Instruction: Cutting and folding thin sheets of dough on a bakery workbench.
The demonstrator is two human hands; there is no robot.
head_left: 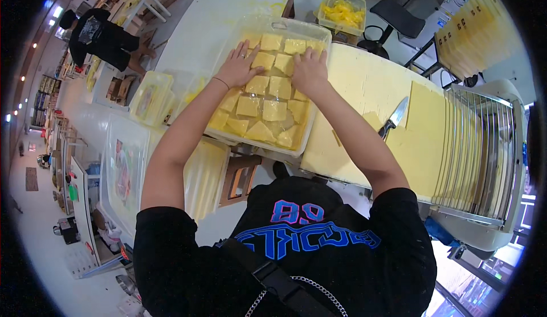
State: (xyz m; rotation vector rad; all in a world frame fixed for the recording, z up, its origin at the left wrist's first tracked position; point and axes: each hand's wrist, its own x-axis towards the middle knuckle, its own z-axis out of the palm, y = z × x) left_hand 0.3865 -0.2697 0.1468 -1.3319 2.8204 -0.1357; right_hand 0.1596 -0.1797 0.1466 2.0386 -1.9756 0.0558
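Note:
A clear plastic tub (pixel 307 137) in front of me holds several rows of yellow square dough-like pieces (pixel 257 85), with glossy clear film or liquid showing over some of them. My left hand (pixel 236 67) lies on pieces along the tub's left side, palm down, fingers spread. Near the far right corner, my right hand (pixel 310 73) rests on other pieces with its fingers stretched forward and apart. Neither hand is wrapped round anything. What lies right under the palms is hidden.
To the right, a kitchen knife (pixel 393 119) lies on a yellow-dusted table (pixel 353 83) beside a flat yellow sheet (pixel 424 123) and a machine with a metal bar guard (pixel 476 146). A box of yellow scraps (pixel 342 13) stands beyond. Another person (pixel 102 38) stands far left.

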